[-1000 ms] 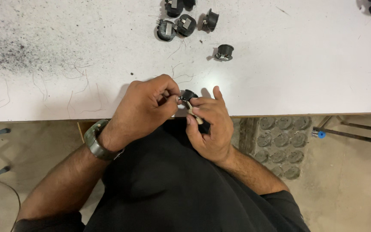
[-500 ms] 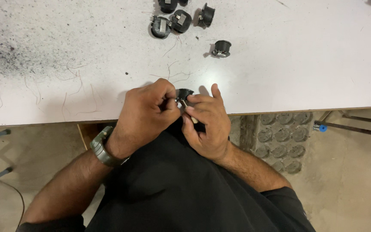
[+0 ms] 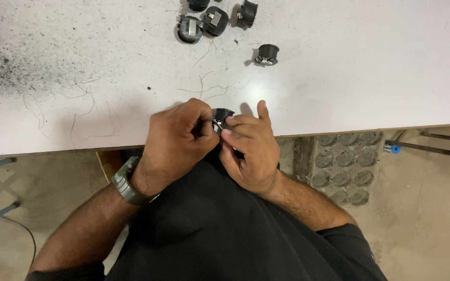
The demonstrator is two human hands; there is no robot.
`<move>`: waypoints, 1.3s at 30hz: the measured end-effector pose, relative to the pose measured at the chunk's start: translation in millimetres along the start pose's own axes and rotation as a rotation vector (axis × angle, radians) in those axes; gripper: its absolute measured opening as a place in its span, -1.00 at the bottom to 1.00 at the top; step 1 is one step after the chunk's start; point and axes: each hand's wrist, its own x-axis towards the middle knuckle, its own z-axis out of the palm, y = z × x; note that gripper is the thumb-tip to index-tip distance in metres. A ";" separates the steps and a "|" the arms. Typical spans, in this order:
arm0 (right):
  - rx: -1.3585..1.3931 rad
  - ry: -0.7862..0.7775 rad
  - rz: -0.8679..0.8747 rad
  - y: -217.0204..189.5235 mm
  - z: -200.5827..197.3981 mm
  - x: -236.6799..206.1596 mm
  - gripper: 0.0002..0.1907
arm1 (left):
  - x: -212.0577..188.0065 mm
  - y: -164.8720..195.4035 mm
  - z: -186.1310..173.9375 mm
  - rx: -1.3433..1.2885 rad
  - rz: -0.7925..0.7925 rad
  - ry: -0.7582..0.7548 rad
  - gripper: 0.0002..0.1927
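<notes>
Small black round part (image 3: pixel 222 114), plastic-looking with a bit of shiny metal at its near side, sits right at the near edge of the white table (image 3: pixel 339 73), pinched between both hands. I see the left hand (image 3: pixel 180 140) curled tight over it from the left, fingertips closed on the metal bit; the right hand (image 3: pixel 250 151) clamps it from the right, thumb up, fingers folded across the part's front. Most of the part is hidden by the fingers. A grey metal wristwatch (image 3: pixel 126 182) is on the left wrist. Farther up the table, well apart: one loose black part (image 3: pixel 267 53), then a cluster of similar black parts (image 3: pixel 212 20). The tabletop is matte and scuffed, with thin wire strands (image 3: pixel 204 88) and dark dust speckle (image 3: pixel 6 67) at left.
</notes>
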 end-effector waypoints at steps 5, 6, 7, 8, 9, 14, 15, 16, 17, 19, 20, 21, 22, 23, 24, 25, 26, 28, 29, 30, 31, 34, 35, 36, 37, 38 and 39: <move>0.048 -0.030 0.040 -1.3 -6.1 3.9 -0.73 | 0.3 1.3 -0.5 -0.023 0.001 -0.003 -0.86; 0.080 -0.042 0.056 -0.4 -8.0 4.7 -0.73 | 0.2 1.9 -1.0 -0.027 0.003 0.005 -0.86; 0.107 -0.048 0.075 0.2 -9.6 4.7 -0.74 | 0.3 2.5 -1.2 -0.031 0.006 0.013 -0.85; 0.134 -0.054 0.095 0.6 -10.7 4.4 -0.75 | 0.6 2.9 -1.6 -0.036 -0.004 0.009 -0.85; 0.161 -0.060 0.114 1.7 -11.2 3.9 -0.76 | 1.0 3.0 -1.9 -0.041 -0.014 0.006 -0.85; 0.238 -0.020 0.141 6.4 -8.8 -4.7 -0.75 | 3.0 1.4 -4.4 -0.089 -0.047 -0.043 -0.86; 0.250 -0.006 0.141 7.5 -8.0 -7.0 -0.75 | 3.4 0.9 -4.7 -0.102 -0.049 -0.053 -0.86; 0.246 0.010 0.128 9.0 -5.9 -8.6 -0.74 | 3.8 0.3 -5.1 -0.114 -0.050 -0.062 -0.87; 0.242 0.026 0.116 10.3 -3.3 -10.2 -0.74 | 3.9 0.0 -5.5 -0.115 -0.057 -0.065 -0.87; 0.235 0.041 0.107 11.5 -0.2 -13.6 -0.73 | 3.9 -0.4 -6.4 -0.119 -0.074 -0.076 -0.87; 0.229 0.042 0.107 12.4 0.7 -14.6 -0.73 | 4.0 -0.5 -6.7 -0.127 -0.076 -0.081 -0.88; 0.223 0.043 0.106 13.2 1.4 -15.3 -0.73 | 4.1 -0.5 -7.0 -0.135 -0.078 -0.085 -0.88; 0.226 0.045 0.103 13.5 2.6 -15.6 -0.73 | 4.1 -0.5 -7.5 -0.143 -0.081 -0.090 -0.88; 0.229 0.047 0.100 14.1 3.1 -15.5 -0.73 | 4.2 -0.4 -7.4 -0.146 -0.084 -0.091 -0.88; 0.232 0.048 0.097 14.1 3.2 -15.4 -0.73 | 4.1 -0.4 -7.6 -0.150 -0.088 -0.092 -0.88; 0.224 0.044 0.093 14.0 2.8 -15.0 -0.73 | 4.2 -0.3 -7.6 -0.153 -0.092 -0.093 -0.88; 0.216 0.040 0.088 13.5 2.2 -14.5 -0.73 | 4.3 -0.5 -7.6 -0.152 -0.087 -0.094 -0.88; 0.200 0.037 0.076 12.3 0.7 -12.8 -0.74 | 4.4 -0.9 -7.1 -0.149 -0.076 -0.097 -0.88; 0.191 0.038 0.069 11.5 0.5 -11.6 -0.74 | 4.2 -1.0 -6.9 -0.142 -0.082 -0.096 -0.88; 0.181 0.040 0.061 10.6 0.3 -10.0 -0.74 | 4.1 -1.2 -6.8 -0.136 -0.086 -0.095 -0.88; 0.156 0.037 0.056 9.2 -0.4 -8.8 -0.74 | 3.9 -1.3 -6.4 -0.130 -0.091 -0.094 -0.88; 0.085 0.018 0.049 4.1 -2.0 -4.0 -0.75 | 3.3 -1.6 -6.8 -0.130 -0.055 -0.079 -0.87; 0.063 0.007 0.051 2.7 -2.9 -2.1 -0.75 | 3.1 -1.4 -6.5 -0.143 -0.066 -0.082 -0.87; 0.042 -0.003 0.053 1.2 -4.0 -0.2 -0.75 | 3.1 -1.5 -6.7 -0.156 -0.077 -0.085 -0.87; 0.061 -0.018 0.086 -0.9 -5.6 1.2 -0.76 | 3.1 -1.5 -6.8 -0.170 -0.087 -0.089 -0.87; 0.079 -0.033 0.119 -3.4 -7.5 2.2 -0.77 | 3.1 -1.6 -7.3 -0.164 -0.085 -0.099 -0.87; 0.096 -0.046 0.151 -5.1 -9.6 3.0 -0.79 | 3.6 -2.1 -7.4 -0.159 -0.081 -0.107 -0.87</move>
